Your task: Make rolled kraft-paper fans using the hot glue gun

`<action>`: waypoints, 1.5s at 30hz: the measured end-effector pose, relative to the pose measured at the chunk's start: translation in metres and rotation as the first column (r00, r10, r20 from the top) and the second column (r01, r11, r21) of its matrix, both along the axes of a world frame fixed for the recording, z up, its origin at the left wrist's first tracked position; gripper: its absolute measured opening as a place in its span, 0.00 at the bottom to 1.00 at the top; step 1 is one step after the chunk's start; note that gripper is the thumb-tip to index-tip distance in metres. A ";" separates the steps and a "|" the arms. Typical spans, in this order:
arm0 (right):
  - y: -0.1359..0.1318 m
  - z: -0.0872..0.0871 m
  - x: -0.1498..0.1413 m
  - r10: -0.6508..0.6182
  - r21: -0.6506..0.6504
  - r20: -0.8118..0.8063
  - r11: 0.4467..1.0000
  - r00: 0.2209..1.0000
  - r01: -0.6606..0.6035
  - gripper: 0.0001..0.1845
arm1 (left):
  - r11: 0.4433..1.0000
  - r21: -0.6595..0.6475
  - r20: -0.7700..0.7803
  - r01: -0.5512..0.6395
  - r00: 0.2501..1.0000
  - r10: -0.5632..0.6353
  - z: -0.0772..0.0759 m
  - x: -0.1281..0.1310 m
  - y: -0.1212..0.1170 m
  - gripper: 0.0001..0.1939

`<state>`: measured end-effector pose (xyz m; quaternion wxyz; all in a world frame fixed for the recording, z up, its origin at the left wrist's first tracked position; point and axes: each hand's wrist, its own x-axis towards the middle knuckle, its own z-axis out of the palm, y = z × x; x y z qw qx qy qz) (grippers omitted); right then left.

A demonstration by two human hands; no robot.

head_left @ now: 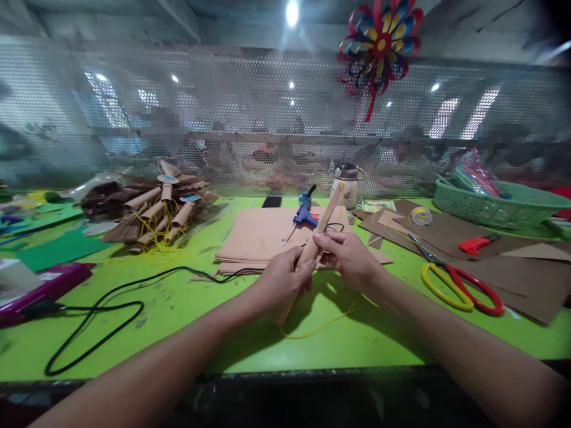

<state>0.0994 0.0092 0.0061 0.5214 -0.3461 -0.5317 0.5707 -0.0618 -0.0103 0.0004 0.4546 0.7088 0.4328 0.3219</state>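
Both my hands hold a tan rolled paper tube (331, 209), tilted with its upper end away to the right. My left hand (285, 276) is closed round its lower half. Higher up, the fingers of my right hand (345, 252) pinch the tube's side. Yellow string (312, 333) trails from the lower end over the green table (187, 333). Just behind my hands, a blue glue gun (305, 215) rests on a stack of tan paper (243, 235). What the fingertips press on the tube's underside is hidden.
Left stands a pile of brown paper brooms with yellow string (167, 208); a black cord (96, 309) loops nearby. To the right lie red-and-yellow scissors (459, 285), brown sheets (499, 273), a tape roll (422, 215), a red-handled cutter (475, 244) and a green basket (491, 205). A bottle (346, 181) stands behind.
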 end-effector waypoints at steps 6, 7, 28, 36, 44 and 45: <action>-0.001 -0.006 -0.005 -0.121 0.057 0.050 0.991 0.991 0.118 0.18 | 0.843 0.530 -0.353 -0.093 0.879 0.319 0.011 -0.003 -0.003 0.12; -0.001 -0.006 -0.006 -0.129 0.070 0.052 0.990 0.990 0.126 0.18 | 0.834 0.547 -0.391 -0.071 0.860 0.329 0.012 -0.003 -0.004 0.12; -0.009 -0.001 -0.012 -0.126 0.013 -0.034 0.992 0.991 0.127 0.17 | 0.862 0.507 -0.339 -0.010 0.917 0.210 0.003 -0.005 0.002 0.09; -0.014 0.006 -0.003 0.032 0.098 0.064 0.994 0.997 -0.038 0.13 | 0.971 0.235 -0.078 -0.039 0.995 0.059 0.010 -0.008 0.005 0.10; -0.014 0.012 -0.006 -0.067 0.032 0.082 0.997 0.994 0.065 0.06 | 0.996 0.089 0.023 0.009 1.000 -0.011 0.007 -0.007 0.006 0.12; -0.014 0.012 -0.006 -0.066 0.005 0.054 0.998 0.996 0.065 0.05 | 0.998 0.047 0.055 0.037 0.998 -0.039 0.008 -0.007 0.006 0.13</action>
